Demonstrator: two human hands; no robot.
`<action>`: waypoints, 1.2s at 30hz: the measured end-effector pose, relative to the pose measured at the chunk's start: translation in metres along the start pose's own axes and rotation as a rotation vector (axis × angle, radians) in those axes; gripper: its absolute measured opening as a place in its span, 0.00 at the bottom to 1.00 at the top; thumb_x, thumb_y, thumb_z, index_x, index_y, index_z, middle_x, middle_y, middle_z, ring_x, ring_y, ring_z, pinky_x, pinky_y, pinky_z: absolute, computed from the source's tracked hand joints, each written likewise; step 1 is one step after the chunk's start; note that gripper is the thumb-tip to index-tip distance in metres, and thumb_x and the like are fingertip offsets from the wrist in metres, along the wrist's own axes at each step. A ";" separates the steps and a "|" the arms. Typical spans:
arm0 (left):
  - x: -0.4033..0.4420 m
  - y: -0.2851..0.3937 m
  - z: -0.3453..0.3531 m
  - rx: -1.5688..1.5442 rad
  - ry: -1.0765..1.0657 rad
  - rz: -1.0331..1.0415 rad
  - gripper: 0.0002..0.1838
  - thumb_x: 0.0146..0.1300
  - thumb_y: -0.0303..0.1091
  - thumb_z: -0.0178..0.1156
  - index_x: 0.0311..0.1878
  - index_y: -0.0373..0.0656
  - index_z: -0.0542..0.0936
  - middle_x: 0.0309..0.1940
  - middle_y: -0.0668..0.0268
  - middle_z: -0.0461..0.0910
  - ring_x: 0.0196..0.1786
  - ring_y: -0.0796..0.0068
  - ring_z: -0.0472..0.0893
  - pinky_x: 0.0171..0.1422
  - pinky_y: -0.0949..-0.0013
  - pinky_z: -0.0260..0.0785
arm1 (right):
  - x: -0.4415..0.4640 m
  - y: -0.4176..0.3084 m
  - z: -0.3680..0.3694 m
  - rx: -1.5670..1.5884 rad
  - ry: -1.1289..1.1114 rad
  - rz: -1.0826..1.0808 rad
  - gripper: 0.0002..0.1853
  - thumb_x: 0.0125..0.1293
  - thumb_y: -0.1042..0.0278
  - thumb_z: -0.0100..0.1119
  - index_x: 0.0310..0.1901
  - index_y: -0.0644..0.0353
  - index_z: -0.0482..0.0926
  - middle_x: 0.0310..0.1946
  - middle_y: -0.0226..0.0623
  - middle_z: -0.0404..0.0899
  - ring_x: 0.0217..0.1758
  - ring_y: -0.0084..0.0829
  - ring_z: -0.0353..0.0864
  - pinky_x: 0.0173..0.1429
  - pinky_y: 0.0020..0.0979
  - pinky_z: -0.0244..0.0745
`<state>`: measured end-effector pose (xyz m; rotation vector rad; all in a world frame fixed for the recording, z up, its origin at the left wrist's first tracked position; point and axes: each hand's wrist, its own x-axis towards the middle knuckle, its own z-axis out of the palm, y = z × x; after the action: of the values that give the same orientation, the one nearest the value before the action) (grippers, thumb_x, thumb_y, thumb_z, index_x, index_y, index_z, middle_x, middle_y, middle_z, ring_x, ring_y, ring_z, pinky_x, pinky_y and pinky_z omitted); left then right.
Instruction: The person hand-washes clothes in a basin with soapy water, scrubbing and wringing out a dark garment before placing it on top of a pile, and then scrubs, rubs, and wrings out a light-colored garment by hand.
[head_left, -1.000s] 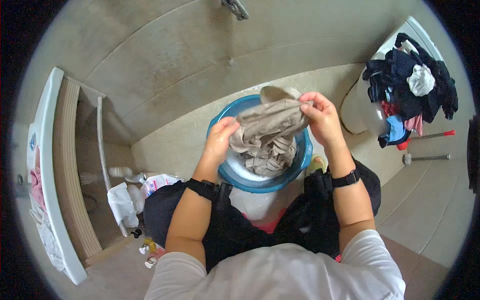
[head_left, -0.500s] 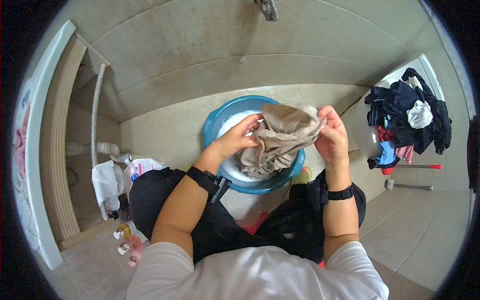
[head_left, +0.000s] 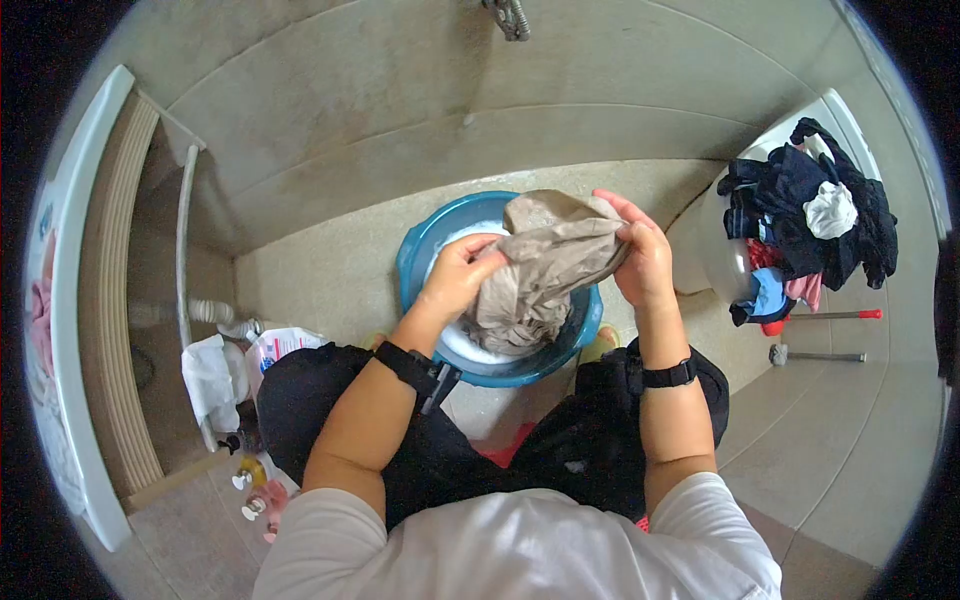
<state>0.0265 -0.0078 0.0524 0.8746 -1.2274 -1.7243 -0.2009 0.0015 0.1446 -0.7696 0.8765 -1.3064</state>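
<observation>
A wet beige cloth (head_left: 545,255) hangs bunched over a blue basin (head_left: 413,262), its lower folds inside the basin by white suds (head_left: 470,345). My left hand (head_left: 460,272) pinches the cloth's left edge between thumb and fingers. At the cloth's upper right, my right hand (head_left: 640,255) grips it with the thumb, while the index finger points up and left. Both hands are above the basin, with the cloth spanning between them.
Dark clothes with a white piece (head_left: 830,210) are heaped at the right, beside brushes with long handles (head_left: 825,356). A white sink (head_left: 75,300) stands at the left, near a detergent bag (head_left: 280,345) and pump bottles (head_left: 262,500). A tiled wall rises behind the basin.
Both hands have shifted along the cloth and turned it. My left hand's fingers, spread wider half a second ago, have closed on its edge. The camera view has shifted too.
</observation>
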 end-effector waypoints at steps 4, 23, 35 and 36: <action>0.003 0.004 -0.010 -0.183 0.173 0.045 0.13 0.61 0.27 0.53 0.49 0.36 0.74 0.45 0.66 0.76 0.49 0.78 0.72 0.56 0.73 0.62 | 0.004 0.007 -0.006 -0.354 0.055 0.049 0.20 0.58 0.70 0.58 0.52 0.66 0.73 0.36 0.35 0.79 0.36 0.22 0.76 0.44 0.22 0.71; 0.011 -0.026 0.033 -0.869 0.440 -0.294 0.13 0.62 0.44 0.57 0.40 0.43 0.76 0.38 0.66 0.78 0.43 0.71 0.77 0.49 0.65 0.71 | 0.005 0.067 0.041 -0.801 -0.113 -0.444 0.16 0.68 0.63 0.45 0.54 0.57 0.70 0.45 0.39 0.78 0.49 0.31 0.77 0.54 0.32 0.71; 0.035 -0.123 0.007 -0.910 -0.242 0.220 0.17 0.67 0.49 0.47 0.31 0.47 0.75 0.28 0.74 0.75 0.29 0.77 0.73 0.32 0.70 0.68 | 0.014 0.130 0.044 -1.092 0.020 -0.102 0.20 0.65 0.58 0.49 0.24 0.67 0.76 0.19 0.51 0.74 0.20 0.40 0.71 0.31 0.37 0.69; 0.034 -0.130 0.004 -1.299 -0.245 0.011 0.14 0.65 0.46 0.51 0.36 0.45 0.74 0.33 0.67 0.75 0.39 0.74 0.76 0.43 0.68 0.70 | 0.011 0.138 0.045 -1.191 -0.053 -0.313 0.19 0.65 0.60 0.49 0.23 0.66 0.76 0.18 0.52 0.74 0.19 0.40 0.70 0.29 0.37 0.69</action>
<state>-0.0207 -0.0130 -0.0731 -0.1340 -0.0492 -2.1270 -0.0954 0.0062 0.0442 -1.9064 1.5389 -0.9170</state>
